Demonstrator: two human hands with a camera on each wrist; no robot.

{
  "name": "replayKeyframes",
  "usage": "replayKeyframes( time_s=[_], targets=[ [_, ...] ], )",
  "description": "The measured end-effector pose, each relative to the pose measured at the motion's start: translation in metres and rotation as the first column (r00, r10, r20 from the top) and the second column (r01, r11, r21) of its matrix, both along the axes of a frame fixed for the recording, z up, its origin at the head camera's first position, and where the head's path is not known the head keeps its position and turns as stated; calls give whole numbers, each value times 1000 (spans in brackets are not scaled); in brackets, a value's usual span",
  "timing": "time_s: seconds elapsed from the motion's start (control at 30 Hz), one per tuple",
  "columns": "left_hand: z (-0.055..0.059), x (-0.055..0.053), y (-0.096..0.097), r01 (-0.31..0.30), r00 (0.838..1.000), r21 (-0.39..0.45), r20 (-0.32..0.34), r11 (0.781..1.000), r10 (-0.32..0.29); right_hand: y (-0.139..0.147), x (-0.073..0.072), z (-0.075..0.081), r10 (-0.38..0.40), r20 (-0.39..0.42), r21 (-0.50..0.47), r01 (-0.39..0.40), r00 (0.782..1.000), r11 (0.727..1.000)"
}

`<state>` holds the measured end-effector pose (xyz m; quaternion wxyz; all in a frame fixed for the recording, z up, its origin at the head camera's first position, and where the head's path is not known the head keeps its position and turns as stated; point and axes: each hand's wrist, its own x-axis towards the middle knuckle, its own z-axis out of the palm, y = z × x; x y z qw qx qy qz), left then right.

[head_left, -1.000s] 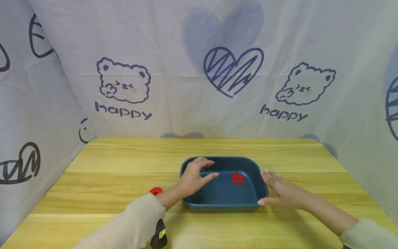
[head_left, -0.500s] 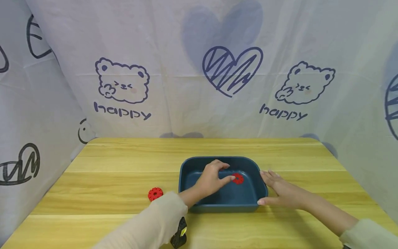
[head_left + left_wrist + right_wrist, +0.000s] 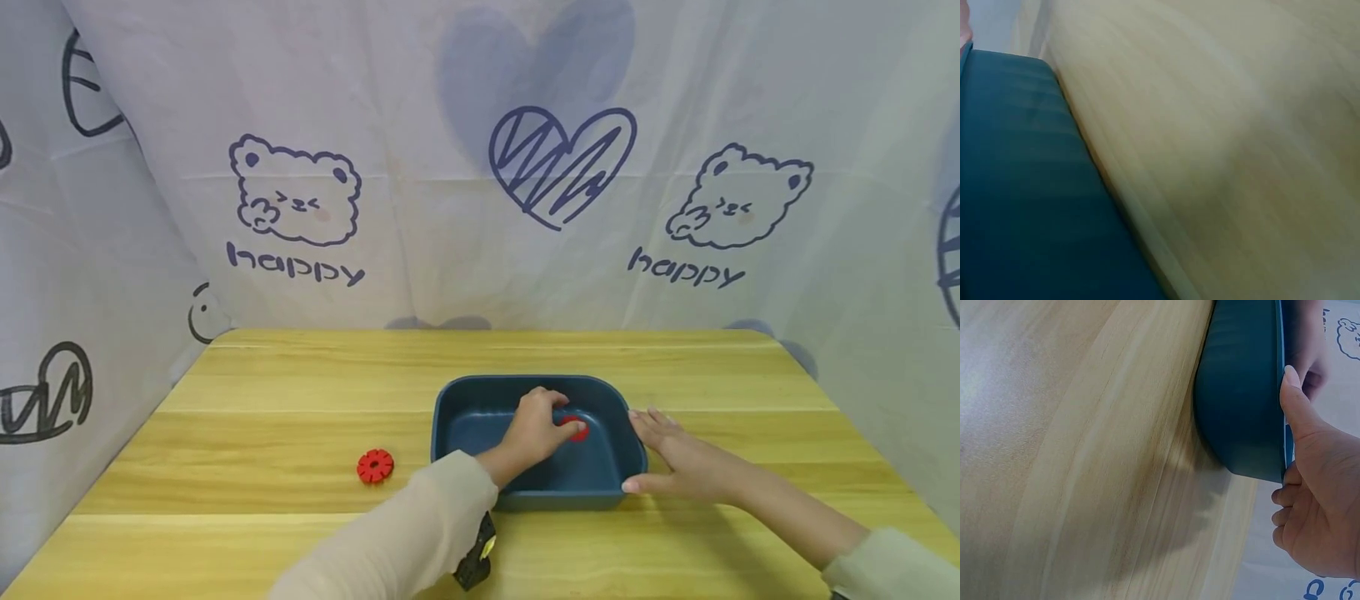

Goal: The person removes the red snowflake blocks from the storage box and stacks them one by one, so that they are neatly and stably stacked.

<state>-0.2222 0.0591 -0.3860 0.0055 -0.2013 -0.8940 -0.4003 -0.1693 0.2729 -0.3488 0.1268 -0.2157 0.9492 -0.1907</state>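
A dark blue rectangular box (image 3: 558, 502) stands on the wooden table. My left hand (image 3: 534, 429) reaches inside it, fingers bent and thumb apart from them. Its thumb overlaps a red notched disc (image 3: 576, 433) lying on the box floor, partly hidden by that thumb. In the left wrist view, mostly the outer wall of the box (image 3: 1035, 175) shows. My right hand (image 3: 678, 458) rests against the right end of the box, its thumb at the front corner of the rim, as the right wrist view also shows. A second red notched disc (image 3: 375, 466) lies left of the box.
The wooden table (image 3: 247, 400) reaches back to a white cloth (image 3: 427, 242) printed with bears and hearts. The same kind of cloth hangs on both sides. A black device (image 3: 476, 554) hangs below my left sleeve.
My left hand has moved right inside the box, from its left end to the red disc. The second disc has come into full view from behind the sleeve. My right hand stays put.
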Motion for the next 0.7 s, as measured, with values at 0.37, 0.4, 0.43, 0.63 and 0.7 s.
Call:
replayKeyframes(
  time_s=[0.37, 0.4, 0.43, 0.63, 0.7],
  targets=[
    [-11, -5, 18, -101, 995, -91, 16, 991, 103, 1, 0, 1, 8, -5, 15, -8, 1000, 1000],
    [-12, -5, 19, -118, 993, -113, 7, 987, 120, 1, 0, 1, 9, -2, 14, -9, 1000, 1000],
    [-13, -6, 21, -139, 990, -137, -2, 981, 140, 1, 0, 1, 8, 1, 15, -8, 1000, 1000],
    [-13, -9, 29, -207, 977, -277, -13, 939, 211, 0, -1, 0, 21, -5, 12, -21, 1000, 1000],
    [-12, -9, 32, -210, 974, -299, 18, 931, 225, 0, -1, 1, 28, -13, 10, -28, 1000, 1000]
  ],
)
